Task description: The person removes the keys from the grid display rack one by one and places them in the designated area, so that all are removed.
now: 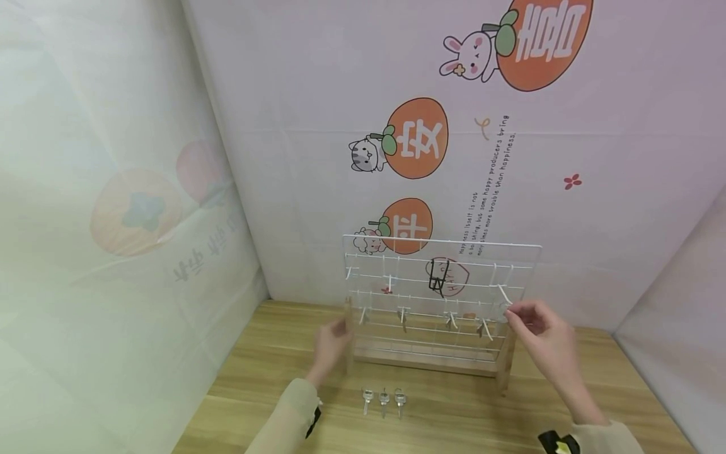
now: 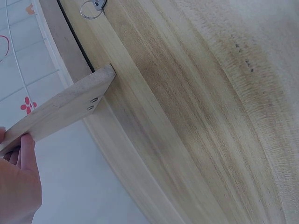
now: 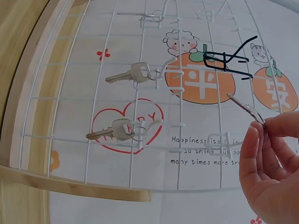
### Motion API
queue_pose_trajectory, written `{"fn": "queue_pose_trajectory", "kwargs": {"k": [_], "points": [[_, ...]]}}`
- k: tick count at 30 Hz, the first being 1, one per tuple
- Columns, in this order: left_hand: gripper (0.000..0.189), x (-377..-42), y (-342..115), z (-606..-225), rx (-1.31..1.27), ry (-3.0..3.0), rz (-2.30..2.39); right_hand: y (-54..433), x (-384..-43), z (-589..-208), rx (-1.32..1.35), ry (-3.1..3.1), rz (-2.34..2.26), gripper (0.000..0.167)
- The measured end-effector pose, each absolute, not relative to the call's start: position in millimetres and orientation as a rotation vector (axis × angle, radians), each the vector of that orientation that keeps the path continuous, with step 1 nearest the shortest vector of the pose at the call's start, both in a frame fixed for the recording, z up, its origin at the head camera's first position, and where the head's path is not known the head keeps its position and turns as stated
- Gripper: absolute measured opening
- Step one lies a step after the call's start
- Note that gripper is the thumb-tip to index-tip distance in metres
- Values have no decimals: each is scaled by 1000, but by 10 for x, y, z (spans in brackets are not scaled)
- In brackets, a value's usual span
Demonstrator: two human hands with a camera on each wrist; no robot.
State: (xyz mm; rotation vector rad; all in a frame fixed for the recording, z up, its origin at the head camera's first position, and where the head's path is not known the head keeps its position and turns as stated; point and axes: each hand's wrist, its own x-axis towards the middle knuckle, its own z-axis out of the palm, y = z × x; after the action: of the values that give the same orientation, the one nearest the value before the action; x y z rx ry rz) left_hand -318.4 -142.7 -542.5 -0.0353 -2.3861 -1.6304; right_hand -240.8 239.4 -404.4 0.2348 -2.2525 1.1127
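- Key pinched between thumb and fingers of my right hand, near the right end of the white wire rack.
- With my left hand I grip the wooden post at the left.
- I see other keys hanging from hooks in the lower row.
- Three loose keys lie side by side on the near counter.

Cartoon-printed backdrop behind a wooden tabletop

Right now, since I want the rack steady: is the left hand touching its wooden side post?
Touching. The left wrist view shows it: the left hand pinches the wooden side post, digits on both sides.
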Motion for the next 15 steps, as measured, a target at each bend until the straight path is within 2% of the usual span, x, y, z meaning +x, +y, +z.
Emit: {"fn": "queue_pose_trajectory", "kwargs": {"k": [15], "points": [[35, -3195, -1422, -5428, 8, -2397, -1611, 2295, -2372, -4247, 231, -2339, 1144, 7]]}}
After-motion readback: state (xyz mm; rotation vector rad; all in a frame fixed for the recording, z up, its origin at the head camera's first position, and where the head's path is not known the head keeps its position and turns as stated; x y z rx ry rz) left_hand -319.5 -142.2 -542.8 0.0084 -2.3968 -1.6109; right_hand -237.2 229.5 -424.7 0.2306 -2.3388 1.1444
